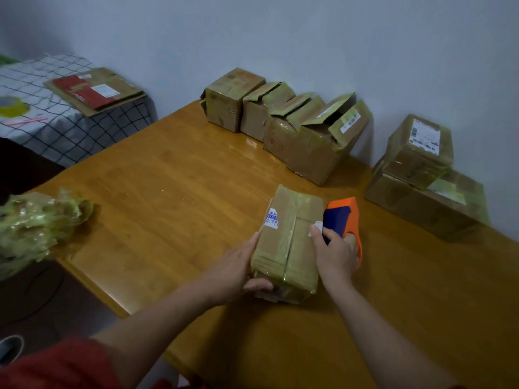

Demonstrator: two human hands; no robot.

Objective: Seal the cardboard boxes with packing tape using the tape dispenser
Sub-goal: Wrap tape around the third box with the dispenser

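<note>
A small cardboard box (289,242) wrapped in yellowish tape lies on the wooden table (168,192), a blue-and-white label on its top. My left hand (241,270) grips its near left corner, thumb curled round the front edge. My right hand (334,254) holds the orange and blue tape dispenser (345,217) against the box's right side.
A row of several cardboard boxes (280,122), some with open flaps, stands along the wall. Two stacked boxes (421,175) sit at the right. A wad of crumpled used tape (36,226) lies at the table's left edge. Flattened cardboard (95,91) and a tape roll (11,106) rest on a checked cloth.
</note>
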